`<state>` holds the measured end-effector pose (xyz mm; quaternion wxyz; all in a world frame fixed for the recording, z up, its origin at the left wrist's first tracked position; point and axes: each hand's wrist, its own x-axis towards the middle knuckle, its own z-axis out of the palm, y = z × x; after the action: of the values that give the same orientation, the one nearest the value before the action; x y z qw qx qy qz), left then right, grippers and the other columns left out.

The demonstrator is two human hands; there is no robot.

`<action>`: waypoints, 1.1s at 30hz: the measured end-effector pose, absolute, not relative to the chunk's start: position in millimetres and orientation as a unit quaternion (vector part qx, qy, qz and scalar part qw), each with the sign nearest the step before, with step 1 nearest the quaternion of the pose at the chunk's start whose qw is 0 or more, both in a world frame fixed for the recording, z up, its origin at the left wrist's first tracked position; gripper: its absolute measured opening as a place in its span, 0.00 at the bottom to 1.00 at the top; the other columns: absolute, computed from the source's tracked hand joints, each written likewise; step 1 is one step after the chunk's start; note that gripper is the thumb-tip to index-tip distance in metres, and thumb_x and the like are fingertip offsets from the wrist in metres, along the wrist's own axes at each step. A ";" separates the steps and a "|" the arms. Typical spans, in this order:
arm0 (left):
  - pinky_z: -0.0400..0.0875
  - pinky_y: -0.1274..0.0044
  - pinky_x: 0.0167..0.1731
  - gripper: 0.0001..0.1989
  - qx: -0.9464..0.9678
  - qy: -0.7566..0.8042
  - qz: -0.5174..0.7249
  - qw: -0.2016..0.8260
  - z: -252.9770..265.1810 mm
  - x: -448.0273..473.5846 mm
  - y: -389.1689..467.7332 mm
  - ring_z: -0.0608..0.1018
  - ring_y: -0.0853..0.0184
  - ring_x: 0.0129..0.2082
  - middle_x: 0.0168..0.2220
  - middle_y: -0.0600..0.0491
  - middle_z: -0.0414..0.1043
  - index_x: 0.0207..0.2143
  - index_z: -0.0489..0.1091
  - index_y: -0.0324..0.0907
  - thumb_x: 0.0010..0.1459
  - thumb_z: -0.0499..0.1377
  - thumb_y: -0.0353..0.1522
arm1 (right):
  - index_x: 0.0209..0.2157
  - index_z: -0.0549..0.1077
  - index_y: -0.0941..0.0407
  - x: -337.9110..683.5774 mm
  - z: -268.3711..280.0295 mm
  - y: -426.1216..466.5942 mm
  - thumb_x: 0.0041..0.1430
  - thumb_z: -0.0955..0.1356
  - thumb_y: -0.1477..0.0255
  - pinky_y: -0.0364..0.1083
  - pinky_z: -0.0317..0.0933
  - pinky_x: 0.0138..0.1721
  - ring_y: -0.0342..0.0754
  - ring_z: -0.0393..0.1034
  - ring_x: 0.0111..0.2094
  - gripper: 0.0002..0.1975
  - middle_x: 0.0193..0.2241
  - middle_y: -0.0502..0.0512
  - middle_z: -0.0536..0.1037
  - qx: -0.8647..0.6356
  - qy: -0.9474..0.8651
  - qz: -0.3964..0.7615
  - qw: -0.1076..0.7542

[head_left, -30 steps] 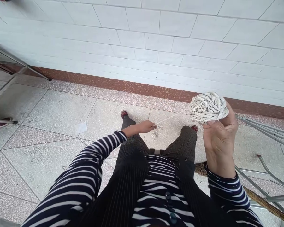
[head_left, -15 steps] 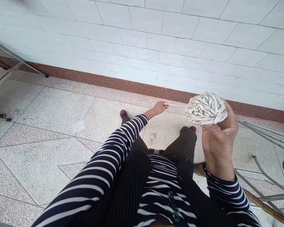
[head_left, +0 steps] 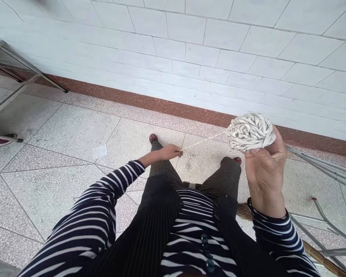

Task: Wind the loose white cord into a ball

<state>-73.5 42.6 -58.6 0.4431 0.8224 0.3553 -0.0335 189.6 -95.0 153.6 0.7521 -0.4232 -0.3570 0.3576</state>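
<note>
Holding a wound ball of off-white cord up in front of the body, the right hand has its grip spread around the bundle's near right side, the thumb pressed on its lower edge and the fingers curled behind it, partly hidden. From the ball's left end a single strand runs straight and slanting down to the left hand, whose grip is narrow, pinched on the cord near the left knee. Below the strand, a small tangle of cord lies on the terrazzo floor between the feet; whether it joins the strand, I cannot tell.

A pale paper sheet lies flat on the floor to the left, well apart from the hands. Metal legs stand at the far left by the tiled wall. On the right, near the striped sleeve, are broom bristles and a tubular metal frame.
</note>
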 end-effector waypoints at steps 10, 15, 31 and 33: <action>0.67 0.79 0.32 0.14 0.785 0.477 0.083 0.387 -55.2 8.4 130.2 0.79 0.68 0.33 0.39 0.48 0.82 0.39 0.79 0.36 0.64 0.53 0.31 | 0.51 0.78 0.51 187.8 162.4 -100.3 0.41 0.78 0.76 0.61 0.59 0.65 0.55 0.71 0.56 0.31 0.52 0.54 0.78 -0.418 -0.392 0.336 0.747; 0.70 0.77 0.37 0.17 0.813 0.419 0.080 0.396 -53.0 79.0 112.7 0.79 0.66 0.35 0.44 0.46 0.81 0.48 0.78 0.36 0.67 0.51 0.30 | 0.52 0.78 0.51 193.6 171.2 -106.3 0.42 0.79 0.76 0.62 0.57 0.66 0.56 0.71 0.57 0.31 0.51 0.54 0.78 -0.427 -0.416 0.279 0.753; 0.70 0.80 0.37 0.12 0.795 0.377 -0.020 0.476 -68.0 -67.4 53.7 0.81 0.67 0.36 0.34 0.52 0.82 0.37 0.78 0.38 0.62 0.55 0.33 | 0.50 0.79 0.48 182.8 157.4 -94.0 0.41 0.78 0.74 0.63 0.57 0.66 0.55 0.71 0.56 0.30 0.50 0.52 0.79 -0.414 -0.395 0.341 0.746; 0.70 0.80 0.37 0.13 0.775 0.419 0.025 0.472 -68.8 -63.4 71.8 0.81 0.67 0.36 0.34 0.51 0.82 0.38 0.78 0.38 0.62 0.54 0.33 | 0.50 0.78 0.47 181.0 156.9 -93.9 0.41 0.79 0.73 0.63 0.56 0.66 0.55 0.71 0.57 0.30 0.50 0.51 0.79 -0.418 -0.396 0.344 0.742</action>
<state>-63.4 71.8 -68.8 0.4722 0.7754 0.4185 0.0246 181.0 -93.9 156.9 0.7419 -0.4183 -0.3956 0.3437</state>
